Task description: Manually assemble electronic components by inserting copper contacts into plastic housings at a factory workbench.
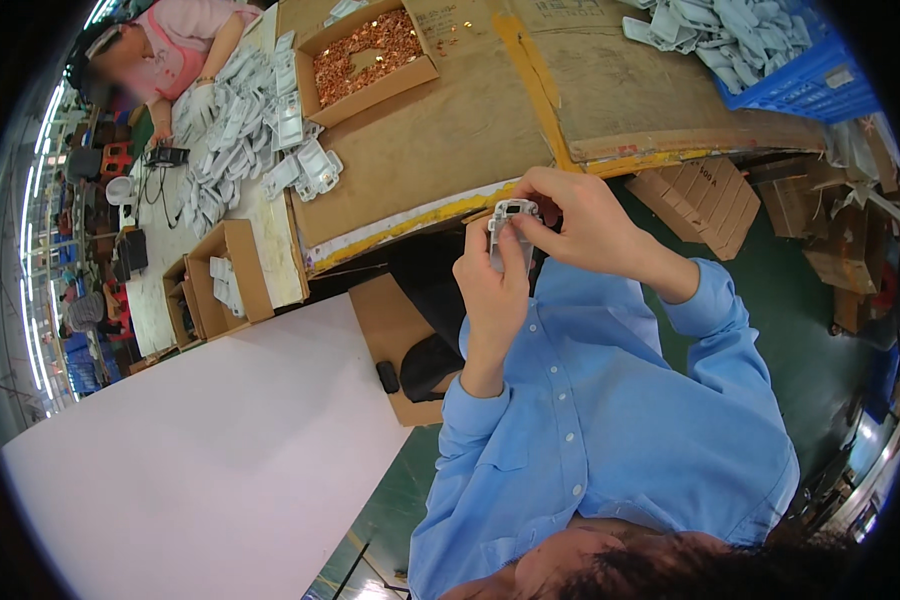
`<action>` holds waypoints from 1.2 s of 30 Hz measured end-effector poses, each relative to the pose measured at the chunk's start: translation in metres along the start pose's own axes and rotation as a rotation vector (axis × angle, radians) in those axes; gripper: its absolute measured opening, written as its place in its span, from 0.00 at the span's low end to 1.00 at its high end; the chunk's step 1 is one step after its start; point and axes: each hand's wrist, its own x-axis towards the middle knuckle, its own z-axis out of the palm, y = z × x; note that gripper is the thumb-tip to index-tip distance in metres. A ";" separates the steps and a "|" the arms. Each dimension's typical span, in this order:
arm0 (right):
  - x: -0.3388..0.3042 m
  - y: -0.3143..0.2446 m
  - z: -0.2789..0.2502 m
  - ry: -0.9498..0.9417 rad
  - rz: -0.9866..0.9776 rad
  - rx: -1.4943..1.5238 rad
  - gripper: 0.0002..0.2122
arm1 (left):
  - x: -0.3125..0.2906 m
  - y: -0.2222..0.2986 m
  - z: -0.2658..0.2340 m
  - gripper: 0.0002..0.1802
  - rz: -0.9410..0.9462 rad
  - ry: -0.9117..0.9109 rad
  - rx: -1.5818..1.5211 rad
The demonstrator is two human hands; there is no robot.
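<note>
Just off the front edge of the workbench, both hands meet on a small white plastic housing [513,209] with a dark opening near its top end. My left hand [492,285] grips it from below and the left, thumb laid along its face. From the right, my right hand [582,222] closes over its upper part, the thumb pressing by the dark opening and the fingers curled behind. Whether the right fingers also pinch a tiny part cannot be made out.
On the bench [450,120] stands a cardboard tray [335,112] of small copper-coloured parts, left of it a heap of white housings [240,130]. A co-worker [170,50] sits at the far left. A blue crate [805,85] with more housings is at right. A white board [220,450] lies lower left.
</note>
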 end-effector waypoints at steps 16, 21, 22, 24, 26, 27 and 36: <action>0.006 -0.001 -0.005 -0.057 0.017 -0.007 0.08 | -0.001 0.004 0.001 0.10 0.029 0.030 0.044; 0.007 0.001 -0.006 -0.080 0.046 0.010 0.08 | -0.002 0.001 -0.001 0.09 0.007 0.021 0.100; 0.007 0.002 -0.007 -0.088 0.055 0.008 0.09 | -0.001 0.001 -0.001 0.08 0.021 0.023 0.112; 0.007 0.002 -0.007 -0.090 0.064 -0.011 0.09 | -0.001 0.001 0.000 0.07 0.033 0.021 0.124; 0.007 0.003 -0.007 -0.092 0.071 -0.031 0.10 | -0.001 -0.001 0.000 0.07 0.039 0.030 0.137; 0.007 0.004 -0.007 -0.095 0.075 -0.032 0.10 | -0.002 -0.001 0.000 0.07 0.039 0.027 0.138; 0.002 0.010 -0.002 -0.060 0.078 -0.088 0.11 | -0.001 -0.010 0.002 0.07 0.029 0.005 0.161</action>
